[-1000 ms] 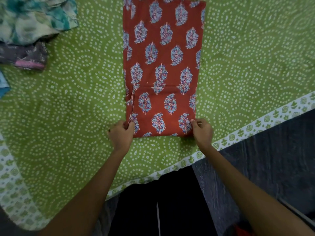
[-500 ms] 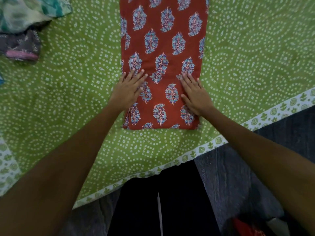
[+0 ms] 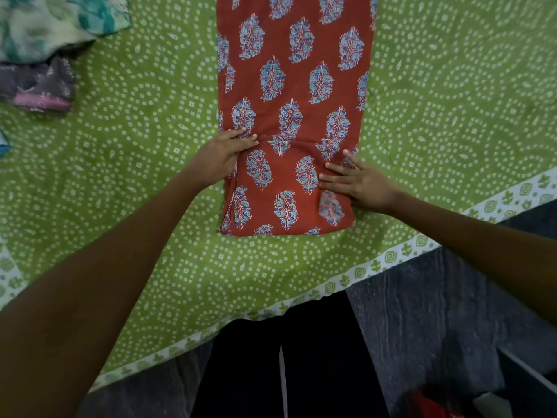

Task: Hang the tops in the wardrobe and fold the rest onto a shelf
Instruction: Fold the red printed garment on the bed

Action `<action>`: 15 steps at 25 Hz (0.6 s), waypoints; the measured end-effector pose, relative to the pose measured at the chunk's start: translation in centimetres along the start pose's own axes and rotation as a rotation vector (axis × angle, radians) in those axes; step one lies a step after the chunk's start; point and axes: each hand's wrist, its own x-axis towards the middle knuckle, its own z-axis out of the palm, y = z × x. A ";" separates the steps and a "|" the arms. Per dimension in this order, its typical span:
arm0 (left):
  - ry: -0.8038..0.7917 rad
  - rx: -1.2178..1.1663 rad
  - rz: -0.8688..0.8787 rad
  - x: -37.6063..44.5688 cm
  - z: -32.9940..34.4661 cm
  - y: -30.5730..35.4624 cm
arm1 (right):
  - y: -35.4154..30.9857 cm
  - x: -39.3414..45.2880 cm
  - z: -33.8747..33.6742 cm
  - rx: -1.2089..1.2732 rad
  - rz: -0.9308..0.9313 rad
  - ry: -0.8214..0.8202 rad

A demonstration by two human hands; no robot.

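**Folding the red garment on the bed**

The red printed garment (image 3: 294, 122) lies as a long strip in the centre of the frame, on the green bedsheet (image 3: 437, 101), and its near end is already turned over into a double layer. The left hand (image 3: 221, 155) grips the left edge of this fold, with the fingers curled over the cloth, probably to keep the layers aligned. The right hand (image 3: 358, 182) lies flat and wide on the right side and presses the cloth smooth. In the upper left of the frame other clothes (image 3: 51, 28) wait in a loose pile. I judge the folding is about half done.
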 end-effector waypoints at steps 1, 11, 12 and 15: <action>0.012 -0.019 -0.001 0.2 -0.2 -0.3 | -0.3 1.1 -1.6 0.084 0.061 0.026; 0.081 -1.141 -0.630 3.8 -3.6 1.3 | 4.1 6.3 -5.0 1.719 1.272 0.581; 0.084 -1.096 -0.603 3.8 -3.4 1.5 | 3.8 6.3 -4.4 1.683 1.290 0.603; 0.329 -0.879 -0.628 4.2 -1.6 1.8 | 3.0 6.5 -3.7 1.455 1.317 0.788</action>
